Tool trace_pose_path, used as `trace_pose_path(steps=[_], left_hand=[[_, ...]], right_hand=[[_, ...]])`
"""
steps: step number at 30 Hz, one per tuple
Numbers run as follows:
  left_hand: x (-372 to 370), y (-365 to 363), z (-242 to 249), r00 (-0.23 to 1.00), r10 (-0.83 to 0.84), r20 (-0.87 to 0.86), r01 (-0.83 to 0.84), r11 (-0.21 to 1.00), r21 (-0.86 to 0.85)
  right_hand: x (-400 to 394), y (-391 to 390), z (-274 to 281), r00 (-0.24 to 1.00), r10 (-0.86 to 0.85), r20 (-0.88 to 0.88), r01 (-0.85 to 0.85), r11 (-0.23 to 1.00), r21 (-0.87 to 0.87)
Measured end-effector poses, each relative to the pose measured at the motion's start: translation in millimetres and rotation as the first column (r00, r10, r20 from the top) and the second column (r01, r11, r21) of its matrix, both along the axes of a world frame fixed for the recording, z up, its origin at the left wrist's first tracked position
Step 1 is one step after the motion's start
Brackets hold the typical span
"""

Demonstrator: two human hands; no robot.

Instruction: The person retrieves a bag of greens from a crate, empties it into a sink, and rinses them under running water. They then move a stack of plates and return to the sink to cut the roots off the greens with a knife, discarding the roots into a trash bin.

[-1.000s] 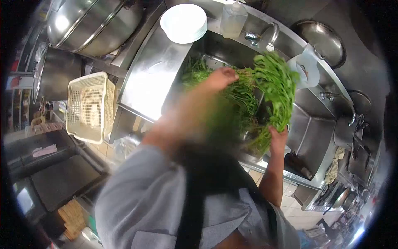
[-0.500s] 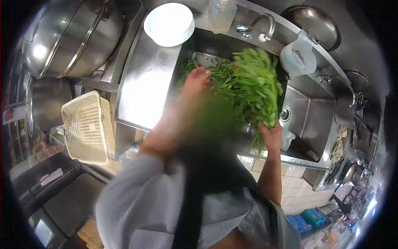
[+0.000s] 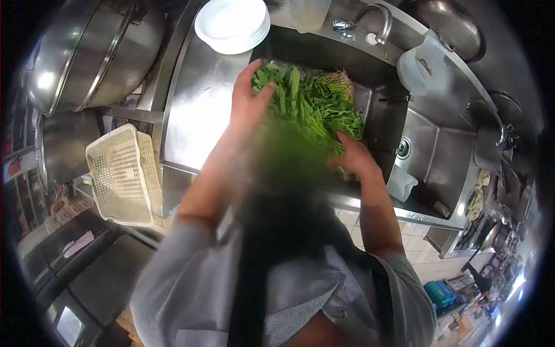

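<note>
Leafy greens [image 3: 309, 107] with long stems fill the left part of the left sink basin [image 3: 370, 110], their pale root ends toward the back right. My left hand [image 3: 250, 99] grips the leafy end on the left, thumb and fingers around the leaves. On the near right side, my right hand [image 3: 354, 157] holds the stems, with its fingertips partly hidden among them. A dark green blur below the greens hides part of the bunch.
White stacked plates [image 3: 232, 26] stand on the steel counter to the left. Behind the basins is a curved faucet [image 3: 378, 23]. A white plastic container [image 3: 417, 69] sits by the right basin [image 3: 442, 150]. A cream basket [image 3: 124, 173] stands at far left.
The bunch my right hand held up on the right has come down to the left onto the other greens. My left hand has moved up and left, onto the leaves.
</note>
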State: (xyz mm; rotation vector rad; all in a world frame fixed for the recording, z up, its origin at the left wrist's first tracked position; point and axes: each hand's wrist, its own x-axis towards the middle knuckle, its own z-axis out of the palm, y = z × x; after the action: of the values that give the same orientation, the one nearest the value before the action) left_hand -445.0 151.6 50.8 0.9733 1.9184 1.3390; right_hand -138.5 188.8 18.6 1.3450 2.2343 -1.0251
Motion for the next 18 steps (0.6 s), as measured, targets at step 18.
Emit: trace_pose_path(steps=[18], left_hand=[[76.8, 275.6, -97.7, 0.962, -0.204, 0.182, 0.191, 0.978, 0.088]], right_hand=[[54.8, -3.3, 21.5, 0.464, -0.711, -0.529, 0.623, 0.686, -0.375]])
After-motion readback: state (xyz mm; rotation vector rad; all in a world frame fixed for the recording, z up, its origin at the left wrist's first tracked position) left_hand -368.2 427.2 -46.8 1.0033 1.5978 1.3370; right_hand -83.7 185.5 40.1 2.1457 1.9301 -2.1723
